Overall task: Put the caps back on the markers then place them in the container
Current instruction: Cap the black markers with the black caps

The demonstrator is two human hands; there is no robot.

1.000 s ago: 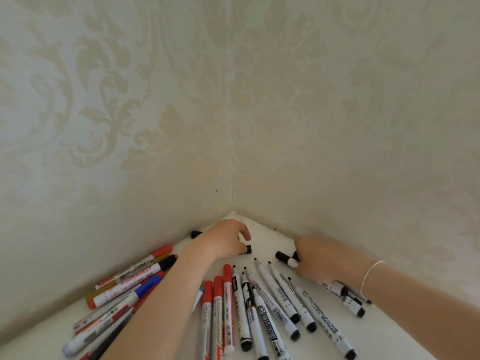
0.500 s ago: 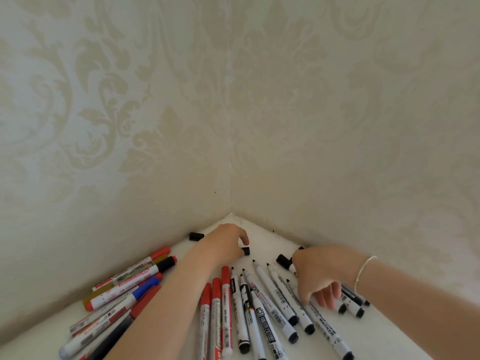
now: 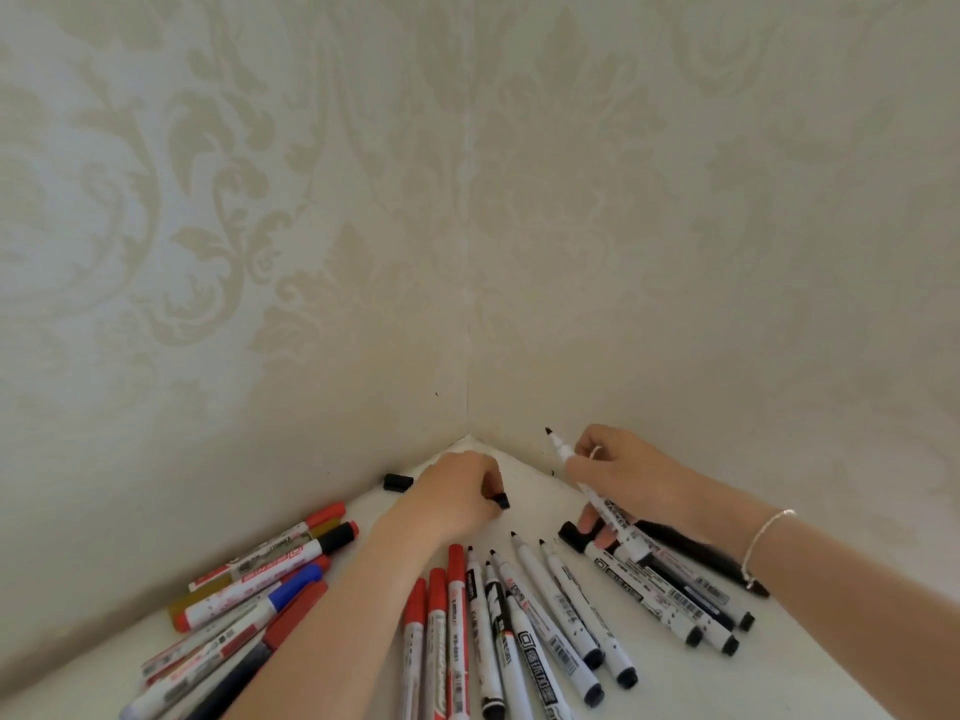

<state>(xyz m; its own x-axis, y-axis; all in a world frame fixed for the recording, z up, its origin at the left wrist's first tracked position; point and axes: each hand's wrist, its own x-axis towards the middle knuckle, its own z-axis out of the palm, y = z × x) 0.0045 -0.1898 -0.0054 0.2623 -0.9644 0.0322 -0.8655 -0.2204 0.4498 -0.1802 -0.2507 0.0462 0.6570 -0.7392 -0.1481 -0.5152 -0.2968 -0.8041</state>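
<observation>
Uncapped marker (image 3: 582, 478) sat raised off white surface (image 3: 810, 683), black tip toward 11 o'clock, gripped by right hand (image 3: 621, 478). Black cap (image 3: 501, 500) pinched in curled fingers of left hand (image 3: 457, 498), at 9 o'clock of marker. Second loose cap (image 3: 398, 482) lay at 9 o'clock of left hand, by wall (image 3: 234, 252). Uncapped black markers (image 3: 561, 605) fanned at 6 o'clock; red-capped markers (image 3: 441, 615) beside them.

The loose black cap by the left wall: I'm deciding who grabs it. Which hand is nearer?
Left. The left hand sits just right of the loose black cap; the right hand is farther right, holding an uncapped marker.
</observation>
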